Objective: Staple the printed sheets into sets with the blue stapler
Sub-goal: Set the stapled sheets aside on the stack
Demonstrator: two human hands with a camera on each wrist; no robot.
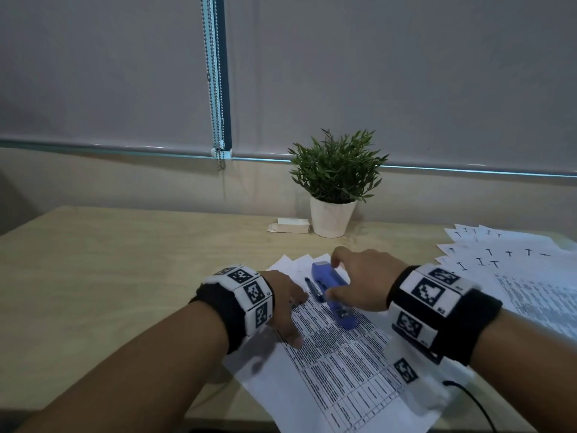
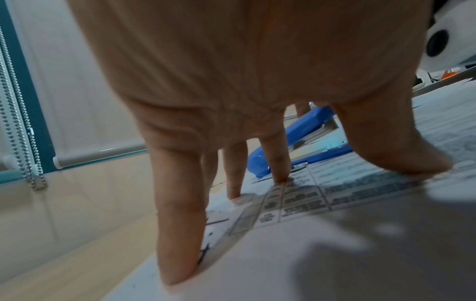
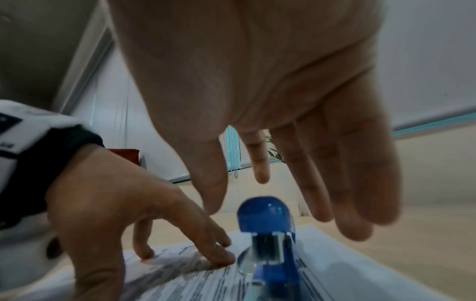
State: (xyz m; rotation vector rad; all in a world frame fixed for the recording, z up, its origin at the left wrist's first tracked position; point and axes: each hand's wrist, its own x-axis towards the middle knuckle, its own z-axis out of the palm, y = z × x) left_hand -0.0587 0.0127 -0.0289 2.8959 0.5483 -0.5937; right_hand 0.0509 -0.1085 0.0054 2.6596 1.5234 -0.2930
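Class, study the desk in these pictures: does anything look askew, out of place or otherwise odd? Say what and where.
The printed sheets under the blue stapler lie skewed to the desk edge, their near corner overhanging it. Behind the stapler, sheet corners fan out unevenly. At the right, more sheets are spread in a loose, overlapping fan.

Left hand (image 1: 285,303) spreads flat-fingered, fingertips (image 2: 177,272) planted down; right hand (image 1: 363,281) hovers palm-down, fingers (image 3: 358,203) loose and extended.
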